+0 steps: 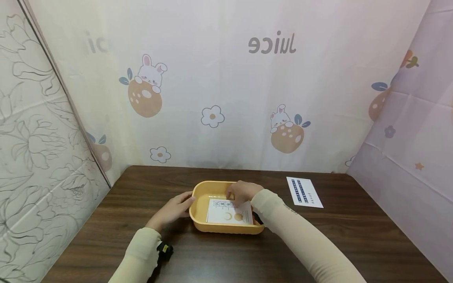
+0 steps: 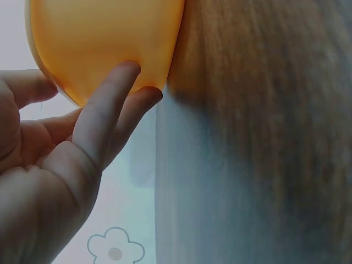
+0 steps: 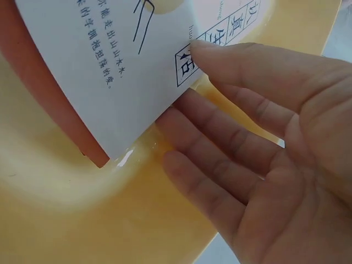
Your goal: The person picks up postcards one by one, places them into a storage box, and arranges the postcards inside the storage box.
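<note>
A yellow plastic basin with rounded corners sits on the table. My left hand holds its left end, thumb at the rim and fingers against the outer wall; the left wrist view shows these fingers on the wall. Inside the basin lies a white card printed with Chinese characters, a moon and a sun. My right hand reaches in and pinches the card's edge, thumb on the printed face and fingertips at or under the edge. An orange-red layer shows beneath the card in the right wrist view.
A second white card with dark blue printed strips lies on the dark wooden table to the right of the basin. Printed curtains stand behind and at both sides. A black strap device is on the left wrist.
</note>
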A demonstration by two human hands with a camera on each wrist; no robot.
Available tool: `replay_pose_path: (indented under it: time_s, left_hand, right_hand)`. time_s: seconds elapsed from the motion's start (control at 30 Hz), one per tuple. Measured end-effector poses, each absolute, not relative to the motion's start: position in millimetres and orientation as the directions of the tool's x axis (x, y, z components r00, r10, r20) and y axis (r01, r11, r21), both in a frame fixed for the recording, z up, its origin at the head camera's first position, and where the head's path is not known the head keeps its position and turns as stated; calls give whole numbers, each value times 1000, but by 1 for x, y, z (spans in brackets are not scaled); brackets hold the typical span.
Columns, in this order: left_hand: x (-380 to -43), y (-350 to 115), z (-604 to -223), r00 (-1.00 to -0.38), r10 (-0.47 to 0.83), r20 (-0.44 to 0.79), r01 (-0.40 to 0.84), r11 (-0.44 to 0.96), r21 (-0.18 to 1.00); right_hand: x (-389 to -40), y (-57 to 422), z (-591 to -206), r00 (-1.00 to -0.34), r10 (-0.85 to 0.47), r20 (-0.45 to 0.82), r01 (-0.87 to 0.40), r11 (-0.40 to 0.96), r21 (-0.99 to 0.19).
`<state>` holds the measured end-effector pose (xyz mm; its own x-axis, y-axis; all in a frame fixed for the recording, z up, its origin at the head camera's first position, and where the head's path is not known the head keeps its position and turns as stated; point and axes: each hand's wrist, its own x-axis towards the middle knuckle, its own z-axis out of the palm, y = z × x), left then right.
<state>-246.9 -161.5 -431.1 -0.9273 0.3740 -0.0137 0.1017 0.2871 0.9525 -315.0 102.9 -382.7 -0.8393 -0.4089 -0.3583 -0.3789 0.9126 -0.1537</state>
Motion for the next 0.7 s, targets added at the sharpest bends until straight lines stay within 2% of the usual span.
replay_pose_path:
  time_s: [0.4,0.7]
  left_hand:
    - [-246,-159,-432,-934,357,-25,91,304,948]
    - [-244,-159,-428,-929,370,-19,97,293,951]
  right_hand:
    - [-315,113,-373,-796,-428,-428,-385,904,-186]
    - [-316,137,-350,-788,-476,-392,-406,879,-250]
